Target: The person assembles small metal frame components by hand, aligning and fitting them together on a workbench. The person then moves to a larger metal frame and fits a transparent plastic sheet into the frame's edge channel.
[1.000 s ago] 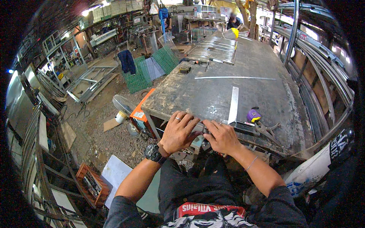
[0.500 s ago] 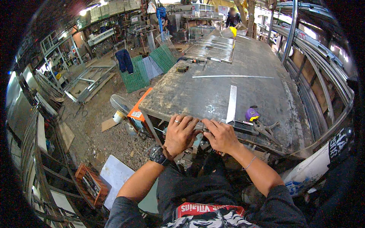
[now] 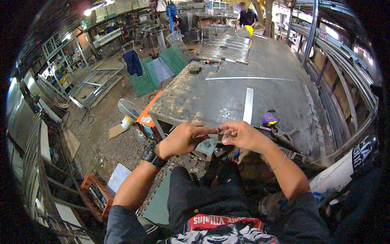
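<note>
Two bare hands meet at the near edge of a large grey metal table (image 3: 227,93), seen from above by the person they belong to. The left hand (image 3: 185,138), with a black watch (image 3: 152,155) on its wrist, has its fingers curled and its forefinger stretched toward the right hand (image 3: 240,135). The right hand is closed narrowly, fingertips pinched together around something small; what it is cannot be made out, as the fingers cover it. The two hands touch or nearly touch at the fingertips, just in front of the table's edge, so the small thing sits between them, a little closer to the right hand. Just beyond the right hand a flat metal strip (image 3: 248,105) lies on the table, its long axis running straight away from the person; its near end is just beside the right hand's knuckles, farther from the left. To the right of the strip sits a small purple and yellow object (image 3: 269,118). Farther off, a second thin strip (image 3: 248,78) lies crosswise, and a metal grille (image 3: 227,47) rests at the far end. Left of the table, on the dirt floor, stand a small fan (image 3: 129,110) and green mesh panels (image 3: 146,77).
</note>
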Demonstrator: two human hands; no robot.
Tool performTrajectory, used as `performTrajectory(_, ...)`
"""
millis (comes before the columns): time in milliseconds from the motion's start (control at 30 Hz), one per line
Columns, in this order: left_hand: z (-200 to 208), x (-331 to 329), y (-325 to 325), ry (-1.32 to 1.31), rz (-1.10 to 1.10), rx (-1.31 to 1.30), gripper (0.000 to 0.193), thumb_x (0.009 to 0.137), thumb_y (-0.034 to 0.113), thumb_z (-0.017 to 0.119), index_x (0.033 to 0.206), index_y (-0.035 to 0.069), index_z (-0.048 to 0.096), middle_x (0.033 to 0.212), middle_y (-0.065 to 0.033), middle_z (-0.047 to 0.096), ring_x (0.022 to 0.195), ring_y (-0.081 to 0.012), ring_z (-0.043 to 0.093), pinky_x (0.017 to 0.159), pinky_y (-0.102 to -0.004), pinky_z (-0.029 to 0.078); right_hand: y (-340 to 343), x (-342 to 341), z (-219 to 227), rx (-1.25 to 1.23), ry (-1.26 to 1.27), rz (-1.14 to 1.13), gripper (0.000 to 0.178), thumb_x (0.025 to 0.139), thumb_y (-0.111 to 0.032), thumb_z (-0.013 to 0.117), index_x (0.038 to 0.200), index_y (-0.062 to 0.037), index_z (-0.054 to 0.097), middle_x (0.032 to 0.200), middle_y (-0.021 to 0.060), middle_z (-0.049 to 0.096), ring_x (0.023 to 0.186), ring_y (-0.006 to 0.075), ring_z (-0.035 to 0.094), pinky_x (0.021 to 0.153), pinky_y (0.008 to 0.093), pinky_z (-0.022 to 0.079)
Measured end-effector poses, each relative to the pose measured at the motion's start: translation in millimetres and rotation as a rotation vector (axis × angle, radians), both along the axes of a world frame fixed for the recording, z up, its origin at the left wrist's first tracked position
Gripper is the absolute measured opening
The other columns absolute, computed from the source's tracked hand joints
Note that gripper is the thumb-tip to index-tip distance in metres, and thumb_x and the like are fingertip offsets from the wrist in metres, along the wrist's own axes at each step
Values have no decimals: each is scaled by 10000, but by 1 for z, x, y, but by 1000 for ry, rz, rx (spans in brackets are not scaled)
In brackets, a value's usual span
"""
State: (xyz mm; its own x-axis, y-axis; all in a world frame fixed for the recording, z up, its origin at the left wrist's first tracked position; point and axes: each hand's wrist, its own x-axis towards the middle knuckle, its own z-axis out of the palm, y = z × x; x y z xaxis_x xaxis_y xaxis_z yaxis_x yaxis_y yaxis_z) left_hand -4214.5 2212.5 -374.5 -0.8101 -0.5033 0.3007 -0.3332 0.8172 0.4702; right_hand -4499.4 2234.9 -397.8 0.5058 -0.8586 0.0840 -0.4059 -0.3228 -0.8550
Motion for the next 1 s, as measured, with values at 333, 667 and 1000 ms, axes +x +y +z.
performTrajectory(333, 10, -1, -7, 28, -241, 100, 584, 897, -80, 611, 1439, 130, 668, 1202, -213, 714, 1008, -416, 704, 867, -441, 557, -2, -3, 17, 177, -14, 137, 476, 883, -88, 863, 1293, -21, 631, 901, 75, 752, 816, 122, 664, 745, 309, 544)
performTrajectory(667, -19, -8, -46, -66, 59, -201, 733, 866, -24, 700, 1554, 184, 553, 1308, -199, 655, 1207, -403, 628, 1070, -484, 482, -24, -3, -16, -270, 215, -224, 327, 911, -171, 802, 1206, -79, 697, 977, 121, 779, 924, 328, 751, 819, 458, 572)
performTrajectory(1000, -168, -22, -31, 350, 713, -273, 668, 844, 8, 724, 1482, 71, 535, 1435, -230, 557, 1348, -435, 522, 1191, -541, 380, -80, 12, -106, -506, 438, -301, 196, 952, -214, 730, 1120, -116, 707, 1039, 139, 753, 990, 415, 717, 844, 542, 560)
